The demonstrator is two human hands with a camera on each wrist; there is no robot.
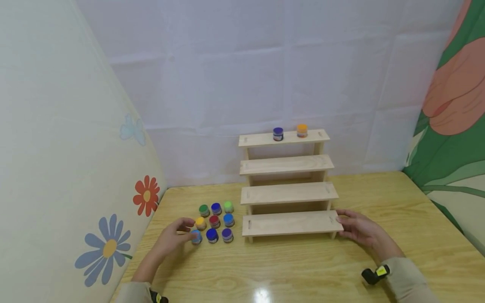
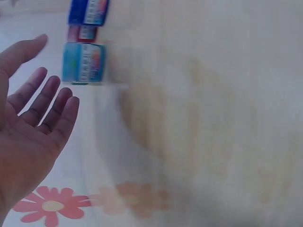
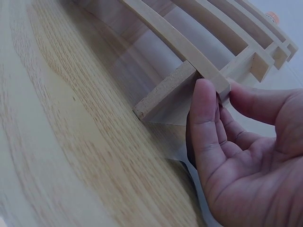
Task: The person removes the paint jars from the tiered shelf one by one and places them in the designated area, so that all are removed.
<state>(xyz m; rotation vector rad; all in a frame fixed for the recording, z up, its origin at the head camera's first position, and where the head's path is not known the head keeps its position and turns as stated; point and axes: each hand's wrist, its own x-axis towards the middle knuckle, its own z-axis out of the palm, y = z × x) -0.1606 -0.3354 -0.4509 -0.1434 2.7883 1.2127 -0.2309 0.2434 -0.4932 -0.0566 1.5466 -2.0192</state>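
Note:
My left hand (image 1: 172, 239) is at the near left corner of a group of small paint jars, beside the light-blue jar (image 1: 196, 237). In the left wrist view its thumb and fingers are spread apart, with that light-blue jar (image 2: 84, 63) beyond the fingertips and nothing held. A four-step wooden display stand (image 1: 291, 223) stands to the right of the jars. My right hand (image 1: 360, 229) pinches the right end of its lowest shelf between thumb and fingers; the right wrist view shows the shelf end (image 3: 215, 80) there. A purple jar (image 1: 278, 134) and an orange jar (image 1: 302, 131) sit on the top shelf.
Several more jars stand in rows on the wood-grain table (image 1: 212, 273), among them a dark red one (image 1: 214, 221) and a green one (image 1: 204, 210). White cloth (image 1: 227, 84) hangs behind the stand. Painted panels flank the table on both sides.

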